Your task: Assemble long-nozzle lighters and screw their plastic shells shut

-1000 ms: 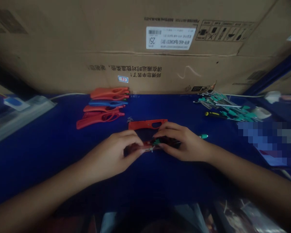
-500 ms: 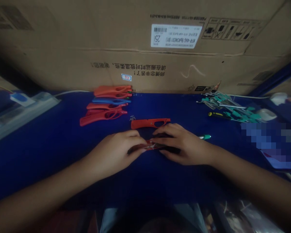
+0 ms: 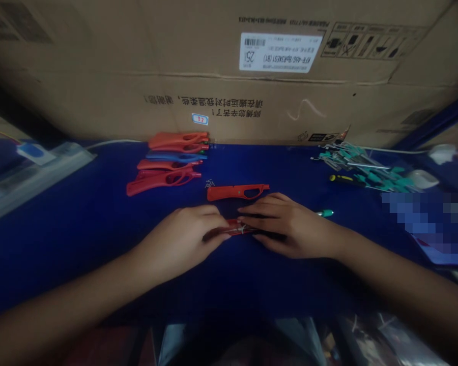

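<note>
Between both hands, low over the blue table, is a red plastic lighter casing half (image 3: pixel 235 226) with thin metallic parts inside it. My left hand (image 3: pixel 193 229) pinches its left end between thumb and fingers. At the other end, the fingers and thumb of my right hand (image 3: pixel 293 226) close round the same casing half and hide much of it. Just beyond the hands lies another red casing half (image 3: pixel 226 193) with an oval trigger opening. A green-ended metal piece (image 3: pixel 325 213) shows partly behind my right hand.
Several red and orange casings (image 3: pixel 164 178) lie stacked at the back left, a blue casing (image 3: pixel 171 156) among them. Tiny metal pieces (image 3: pixel 209 183) sit nearby. Rightward are a pile of green-and-metal parts (image 3: pixel 366 162) and a yellow-black screwdriver (image 3: pixel 341 178). A cardboard wall (image 3: pixel 99 96) closes off the back.
Both hands stay on the casing half with nearly the same grip. My right fingers have shifted slightly, baring a little more of its middle. The view has tilted a touch.
</note>
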